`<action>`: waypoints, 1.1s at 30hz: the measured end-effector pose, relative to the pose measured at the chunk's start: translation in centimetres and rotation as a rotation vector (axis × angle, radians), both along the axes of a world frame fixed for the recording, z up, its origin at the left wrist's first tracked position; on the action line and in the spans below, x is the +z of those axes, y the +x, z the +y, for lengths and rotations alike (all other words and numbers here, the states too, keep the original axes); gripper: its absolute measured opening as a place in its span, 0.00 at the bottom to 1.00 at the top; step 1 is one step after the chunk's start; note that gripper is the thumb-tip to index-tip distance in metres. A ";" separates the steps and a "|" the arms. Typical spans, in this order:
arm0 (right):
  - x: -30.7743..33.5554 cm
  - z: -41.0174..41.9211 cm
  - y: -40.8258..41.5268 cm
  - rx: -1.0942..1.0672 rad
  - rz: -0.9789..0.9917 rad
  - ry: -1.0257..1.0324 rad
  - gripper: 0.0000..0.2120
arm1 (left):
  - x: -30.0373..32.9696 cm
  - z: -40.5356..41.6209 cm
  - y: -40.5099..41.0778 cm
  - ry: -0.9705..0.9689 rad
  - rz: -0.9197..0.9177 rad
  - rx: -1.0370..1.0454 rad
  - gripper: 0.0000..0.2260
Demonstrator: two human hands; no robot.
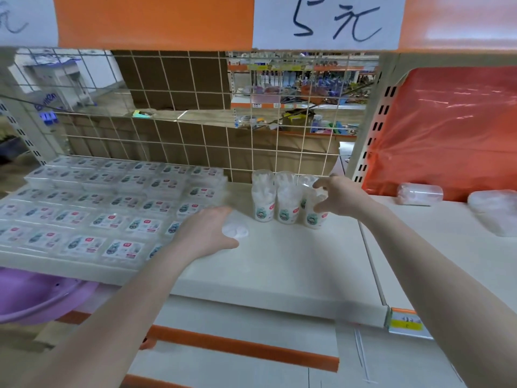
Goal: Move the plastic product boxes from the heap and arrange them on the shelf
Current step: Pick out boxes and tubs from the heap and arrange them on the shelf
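Several clear plastic boxes of white swabs stand upright in a row on the cream shelf [279,264], near the wire mesh back. My right hand [340,196] curls around the rightmost upright box [312,214]. The other upright boxes [275,200] stand just left of it. My left hand [208,232] grips another clear box [236,229], tipped so that its round white end faces me, low over the shelf. Flat clear product boxes [112,203] with labels fill the left half of the shelf in tidy rows.
A clear box lies on its side [419,194] on the neighbouring shelf to the right, beside a heap of plastic packs [495,211]. Orange plastic sheeting [453,130] hangs behind them. A purple basin [36,295] sits below left. The wire mesh [195,121] backs the shelf.
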State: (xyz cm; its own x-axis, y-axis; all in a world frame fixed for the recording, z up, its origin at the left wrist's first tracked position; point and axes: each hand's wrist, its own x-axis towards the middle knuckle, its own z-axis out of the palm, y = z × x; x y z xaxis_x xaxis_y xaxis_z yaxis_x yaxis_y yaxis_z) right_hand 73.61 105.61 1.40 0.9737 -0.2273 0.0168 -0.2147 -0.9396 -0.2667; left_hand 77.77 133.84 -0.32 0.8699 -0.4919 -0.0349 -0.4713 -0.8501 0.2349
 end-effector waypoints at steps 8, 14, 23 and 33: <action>-0.7 0.4 -0.5 0.004 -0.080 0.055 0.28 | -0.2 -0.4 0.6 0.012 0.028 0.001 0.34; -0.8 0.9 -2.0 -0.015 -0.174 0.071 0.27 | 0.3 0.1 0.7 -0.020 0.011 -0.004 0.33; -0.7 5.9 -3.2 -0.036 -0.341 0.019 0.21 | 1.2 3.9 1.2 -0.060 -0.032 0.003 0.32; -3.5 17.0 -1.3 -0.070 -0.290 -0.092 0.17 | 1.6 13.3 4.1 -0.044 -0.040 -0.072 0.36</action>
State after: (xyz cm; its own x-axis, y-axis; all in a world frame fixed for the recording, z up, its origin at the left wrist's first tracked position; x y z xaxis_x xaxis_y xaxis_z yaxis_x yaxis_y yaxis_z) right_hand 72.34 122.59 -2.09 0.9073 -0.2783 0.3153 -0.2072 -0.9482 -0.2408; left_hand 81.83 147.16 1.25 0.8328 -0.5531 0.0224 -0.5403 -0.8032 0.2508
